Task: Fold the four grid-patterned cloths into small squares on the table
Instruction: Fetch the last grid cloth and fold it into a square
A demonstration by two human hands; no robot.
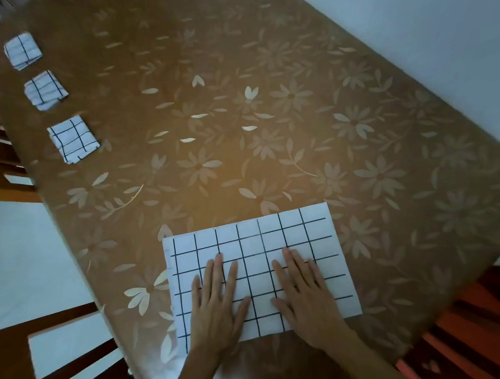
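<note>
White, dark-gridded, three small folded cloths [23, 51] [46, 90] [73, 139] line the brown flowered desk's [357, 110] left edge. Near the front lies a larger, seemingly half-folded cloth [255, 247]; left hand [216, 310] and right hand [306, 300] press it flat, grip released.

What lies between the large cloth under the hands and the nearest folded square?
Head view: only bare flowered tablecloth lies between the large cloth and the nearest folded square.

Tabletop [270, 156] beyond cloth [308, 229] lies bare
</note>
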